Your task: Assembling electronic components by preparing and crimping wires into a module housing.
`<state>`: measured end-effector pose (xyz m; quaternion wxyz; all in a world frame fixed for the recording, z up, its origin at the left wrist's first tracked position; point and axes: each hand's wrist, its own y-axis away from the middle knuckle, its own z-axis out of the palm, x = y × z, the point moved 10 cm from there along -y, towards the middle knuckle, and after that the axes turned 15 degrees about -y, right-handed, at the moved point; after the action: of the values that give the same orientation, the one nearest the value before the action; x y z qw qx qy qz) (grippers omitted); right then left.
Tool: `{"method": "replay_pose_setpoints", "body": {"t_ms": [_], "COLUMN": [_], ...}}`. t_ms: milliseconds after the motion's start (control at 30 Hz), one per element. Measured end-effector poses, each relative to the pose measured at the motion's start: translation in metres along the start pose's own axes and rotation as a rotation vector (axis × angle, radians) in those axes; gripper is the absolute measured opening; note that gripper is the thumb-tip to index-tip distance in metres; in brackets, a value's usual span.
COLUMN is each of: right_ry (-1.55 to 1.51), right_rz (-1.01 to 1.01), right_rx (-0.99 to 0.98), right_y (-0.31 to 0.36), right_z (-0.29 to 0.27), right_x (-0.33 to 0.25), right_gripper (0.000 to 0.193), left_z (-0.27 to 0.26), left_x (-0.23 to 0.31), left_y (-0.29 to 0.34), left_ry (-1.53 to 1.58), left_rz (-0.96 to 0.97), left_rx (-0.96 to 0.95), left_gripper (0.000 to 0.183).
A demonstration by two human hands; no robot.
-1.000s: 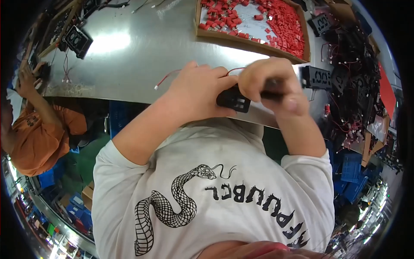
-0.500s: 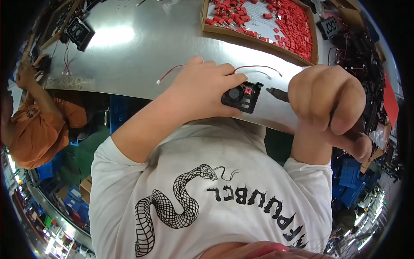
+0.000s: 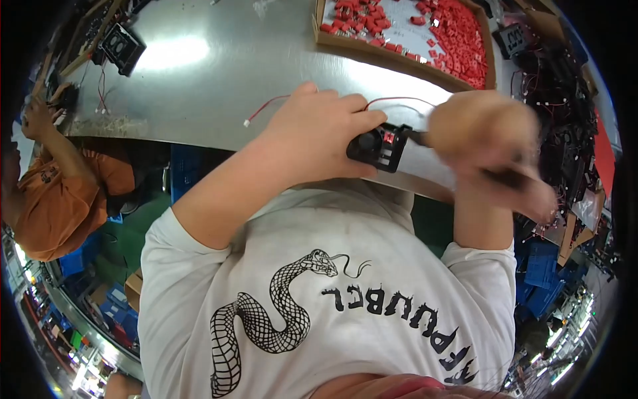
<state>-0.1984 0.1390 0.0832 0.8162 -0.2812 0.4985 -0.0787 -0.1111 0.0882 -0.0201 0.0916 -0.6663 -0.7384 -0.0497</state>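
Note:
My left hand (image 3: 325,133) is closed on a black plastic housing (image 3: 391,159) at the table's front edge. A small round fan (image 3: 365,142) sits in the housing, with a small red part (image 3: 388,137) beside it. Thin red wires (image 3: 269,104) run out from under that hand to both sides. My right hand (image 3: 482,133), blurred by motion, grips a dark tool with a tapered tip (image 3: 417,137). Its tip meets or nearly meets the housing's right edge; contact cannot be made out. Most of the tool is hidden inside the fist.
A shallow cardboard tray (image 3: 399,58) with many small red parts lies beyond my hands. Black housings with wires (image 3: 548,86) are heaped at the right. Another black housing (image 3: 122,48) stands at the far left, near a co-worker in an orange shirt (image 3: 56,206).
My right hand has moved left, bringing the tool's tip from a gap away up to the housing's right edge. My left hand keeps its hold, almost unmoved.

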Motion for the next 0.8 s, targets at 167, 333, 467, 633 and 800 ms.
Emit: {"method": "replay_pose_setpoints", "body": {"t_ms": [167, 333, 467, 633, 800], "right_ry": [0.023, -0.171, -0.018, -0.04, -0.072], "right_rz": [0.134, -0.13, 0.206, -0.033, 0.283], "right_rx": [0.323, -0.101, 0.288, 0.296, 0.3], "right_y": [0.019, -0.007, 0.021, 0.014, 0.02], "right_z": [-0.013, 0.011, -0.01, -0.009, -0.014], "right_x": [0.036, -0.01, 0.047, 0.026, 0.055], "right_gripper": [0.061, 0.062, 0.056, 0.053, 0.063], "left_z": [0.0, -0.005, 0.0, -0.005, -0.003], "left_x": [-0.003, -0.002, 0.001, 0.008, 0.003], "left_y": [0.005, 0.002, 0.002, 0.007, 0.004], "left_ry": [0.034, 0.021, 0.007, 0.037, 0.042], "left_rz": [-0.025, -0.026, -0.022, -0.021, -0.003], "left_rx": [-0.029, 0.032, -0.022, 0.015, -0.001], "left_gripper": [0.061, 0.06, 0.059, 0.058, 0.06]}}
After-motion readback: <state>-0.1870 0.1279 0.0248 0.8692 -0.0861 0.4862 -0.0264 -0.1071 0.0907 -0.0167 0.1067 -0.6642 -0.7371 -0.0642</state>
